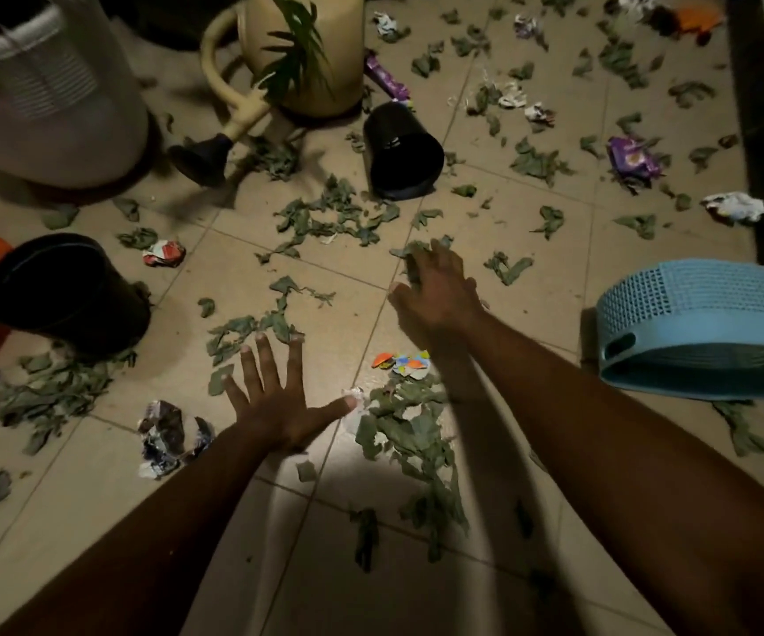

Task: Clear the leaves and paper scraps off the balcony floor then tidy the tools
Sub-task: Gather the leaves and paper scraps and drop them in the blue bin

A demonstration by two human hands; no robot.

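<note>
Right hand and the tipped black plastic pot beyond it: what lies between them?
Head view: scattered dry green leaves on beige floor tiles, between right hand and the black plastic pot.

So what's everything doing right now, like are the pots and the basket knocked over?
Leaves: scattered over the floor.
Paper scraps: crumpled, scattered.
Left hand: open, fingers spread, low over the floor.
Right hand: reaching onto leaves; grip too blurred to tell.
Middle black pot: lying on its side.
Left black pot: lying on its side.
Blue basket: tipped on its side.
</note>
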